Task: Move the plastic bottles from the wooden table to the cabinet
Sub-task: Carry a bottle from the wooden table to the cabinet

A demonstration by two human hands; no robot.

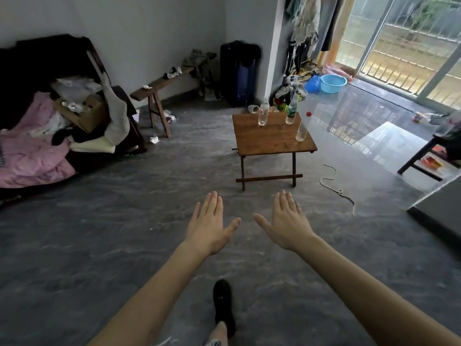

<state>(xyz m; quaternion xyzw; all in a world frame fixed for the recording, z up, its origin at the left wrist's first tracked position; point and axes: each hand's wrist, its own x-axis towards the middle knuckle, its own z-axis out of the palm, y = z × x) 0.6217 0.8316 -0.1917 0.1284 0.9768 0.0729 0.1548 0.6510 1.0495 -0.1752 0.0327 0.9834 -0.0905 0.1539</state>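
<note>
1. Left hand and right hand: flat, fingers spread, holding nothing.
2. Three bottles upright on wooden table, well ahead.
3. Step: approach. Next: walk closer, grasp a bottle; cabinet not identifiable.

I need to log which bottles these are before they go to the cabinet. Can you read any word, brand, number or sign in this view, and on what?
None can be read.
Green-label bottle: label print too small and blurred.
Left bottle: reddish mark, illegible.
Red-capped bottle: no print discernible.
Red packaging under the dark table on the right: blurred.
</note>
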